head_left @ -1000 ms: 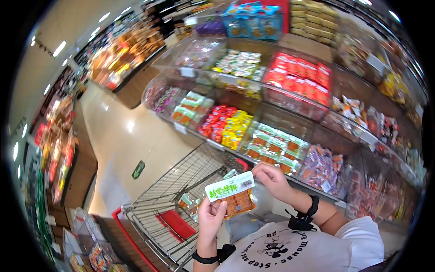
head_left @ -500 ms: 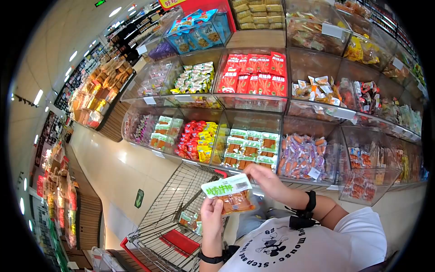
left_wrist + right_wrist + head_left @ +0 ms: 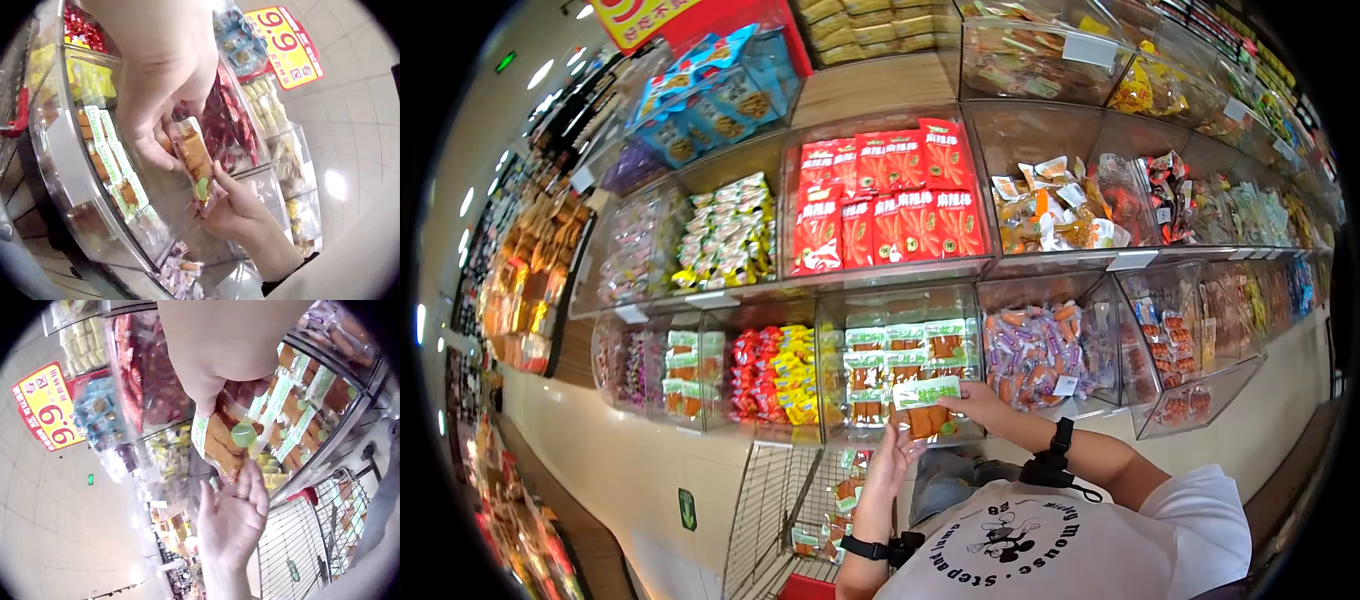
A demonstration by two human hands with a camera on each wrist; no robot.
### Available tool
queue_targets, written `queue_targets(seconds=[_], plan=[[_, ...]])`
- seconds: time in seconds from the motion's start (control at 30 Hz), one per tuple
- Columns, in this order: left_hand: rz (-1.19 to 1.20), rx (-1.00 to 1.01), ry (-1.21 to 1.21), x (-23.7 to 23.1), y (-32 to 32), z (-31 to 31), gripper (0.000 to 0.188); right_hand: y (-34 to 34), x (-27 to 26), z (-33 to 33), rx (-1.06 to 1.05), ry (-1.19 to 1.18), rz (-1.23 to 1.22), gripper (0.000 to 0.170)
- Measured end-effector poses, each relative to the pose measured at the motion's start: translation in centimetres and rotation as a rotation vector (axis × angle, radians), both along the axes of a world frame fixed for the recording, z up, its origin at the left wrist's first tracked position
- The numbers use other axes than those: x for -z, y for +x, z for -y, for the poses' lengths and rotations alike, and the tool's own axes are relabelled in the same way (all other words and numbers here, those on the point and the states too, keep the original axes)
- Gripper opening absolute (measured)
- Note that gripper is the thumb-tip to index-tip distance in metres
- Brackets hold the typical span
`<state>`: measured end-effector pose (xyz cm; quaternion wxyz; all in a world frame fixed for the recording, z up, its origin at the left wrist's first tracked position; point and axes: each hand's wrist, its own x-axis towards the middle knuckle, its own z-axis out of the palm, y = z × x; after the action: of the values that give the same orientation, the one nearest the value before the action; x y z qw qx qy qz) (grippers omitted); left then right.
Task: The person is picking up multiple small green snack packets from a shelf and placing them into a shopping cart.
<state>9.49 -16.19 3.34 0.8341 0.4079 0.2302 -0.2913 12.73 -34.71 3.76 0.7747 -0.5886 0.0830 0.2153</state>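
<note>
Snack packet (image 3: 925, 412) held before a clear bin (image 3: 895, 303) of similar packets (image 3: 864, 368). Right hand (image 3: 980, 403) pinches one end; left hand (image 3: 888, 462) loosely spread underneath, not gripping, contact unclear.

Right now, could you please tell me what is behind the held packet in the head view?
A clear bin of similar packets shows beyond the held packet; what it directly covers cannot be seen.

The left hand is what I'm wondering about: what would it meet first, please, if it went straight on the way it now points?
Most likely the snack packet held by the right hand, just ahead of the left hand, though any gap is hard to judge.
</note>
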Motion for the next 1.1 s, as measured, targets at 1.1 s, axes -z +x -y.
queue_targets(seconds=[1.1], plan=[[0.216,0.495,0.364,13.1,11.6,4.3,0.027,5.6,10.5,-2.2,-0.304,-1.143,0.031,0.040]])
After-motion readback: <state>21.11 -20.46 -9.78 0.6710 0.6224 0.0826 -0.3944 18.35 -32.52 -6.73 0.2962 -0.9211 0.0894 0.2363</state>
